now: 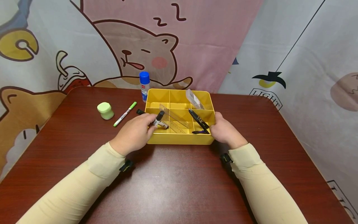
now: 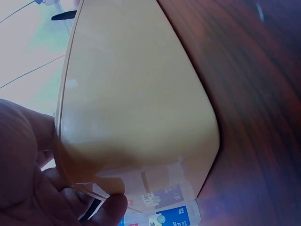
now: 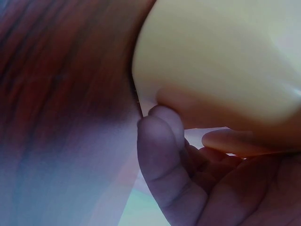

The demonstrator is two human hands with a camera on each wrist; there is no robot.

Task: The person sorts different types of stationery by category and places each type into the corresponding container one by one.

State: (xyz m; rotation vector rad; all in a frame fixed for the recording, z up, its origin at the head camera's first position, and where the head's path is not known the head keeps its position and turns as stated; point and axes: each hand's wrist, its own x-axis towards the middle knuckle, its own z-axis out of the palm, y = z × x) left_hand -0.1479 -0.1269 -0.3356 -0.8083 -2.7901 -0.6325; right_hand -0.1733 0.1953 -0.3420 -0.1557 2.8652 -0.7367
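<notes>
A yellow divided box (image 1: 180, 139) stands on the table between both hands. My left hand (image 1: 134, 132) grips its left side; in the left wrist view the fingers curl at the rim, a fingertip against the outer wall (image 2: 141, 94). Beside the thumb, a black-capped marker (image 1: 159, 116) leans at the left edge. From behind the fingers a black cap (image 1: 140, 112) pokes out. My right hand (image 1: 225, 130) holds the right side, fingers bent against the wall in the right wrist view. Inside lie a clear ruler (image 1: 176, 117), black pens (image 1: 198, 119) and a clear case (image 1: 194, 99).
A clear bottle with a blue cap (image 1: 144, 84) stands behind the box's left corner. Farther left are a green-and-white marker (image 1: 125, 114) and a pale green rounded object (image 1: 105, 110). A printed cloth (image 1: 212, 37) hangs behind the brown table (image 1: 179, 186).
</notes>
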